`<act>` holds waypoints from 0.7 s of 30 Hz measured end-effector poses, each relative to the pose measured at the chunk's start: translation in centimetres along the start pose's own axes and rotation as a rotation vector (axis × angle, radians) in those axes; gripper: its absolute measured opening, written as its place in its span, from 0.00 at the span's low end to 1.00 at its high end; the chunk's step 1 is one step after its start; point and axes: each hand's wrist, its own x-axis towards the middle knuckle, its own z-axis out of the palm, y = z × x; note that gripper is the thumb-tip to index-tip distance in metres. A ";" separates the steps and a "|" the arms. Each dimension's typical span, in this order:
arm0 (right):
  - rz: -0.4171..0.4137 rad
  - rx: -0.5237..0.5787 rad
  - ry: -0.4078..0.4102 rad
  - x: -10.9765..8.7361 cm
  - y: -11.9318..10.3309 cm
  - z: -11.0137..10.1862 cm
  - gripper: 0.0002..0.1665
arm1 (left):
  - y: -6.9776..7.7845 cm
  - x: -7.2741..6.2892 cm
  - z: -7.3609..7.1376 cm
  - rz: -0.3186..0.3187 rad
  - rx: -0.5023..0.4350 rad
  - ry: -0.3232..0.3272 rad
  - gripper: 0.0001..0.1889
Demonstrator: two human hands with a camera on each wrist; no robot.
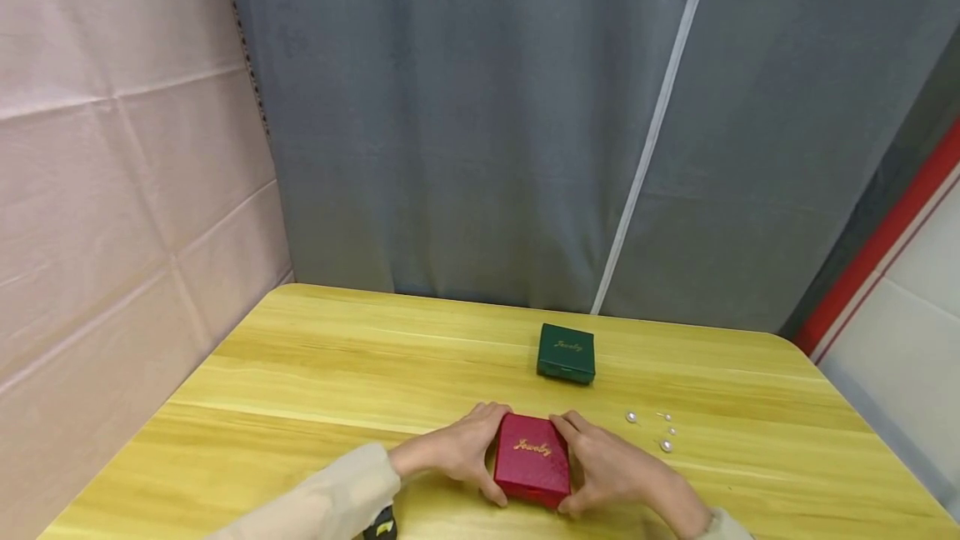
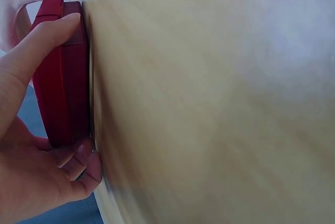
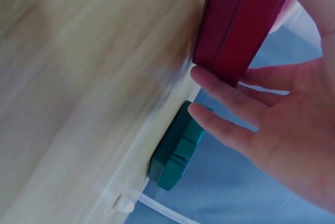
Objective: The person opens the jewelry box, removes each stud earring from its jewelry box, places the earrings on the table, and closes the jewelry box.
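Note:
A red jewelry box with gold lettering on its lid sits on the table near its front, lid down. My left hand grips its left side, thumb at the near corner and fingers round the far one. In the left wrist view the thumb presses across the lid seam of the box. On the opposite side my right hand holds the box between thumb and fingers. The right wrist view shows that hand's fingertips at the far end of the box.
Behind the red box stands a closed green jewelry box. To the right lie several pearl earrings, among them a larger pearl stud. The wooden table ends at a grey curtain, with a pale cloth wall at left.

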 end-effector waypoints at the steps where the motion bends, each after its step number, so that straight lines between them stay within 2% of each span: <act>1: 0.002 0.003 -0.002 0.0 0.0 0.0 0.56 | 0.0 0.0 0.0 0.000 0.001 -0.003 0.48; 21: -0.013 0.039 0.007 0.1 0.2 0.0 0.52 | 0.0 0.2 0.0 -0.017 0.034 -0.002 0.48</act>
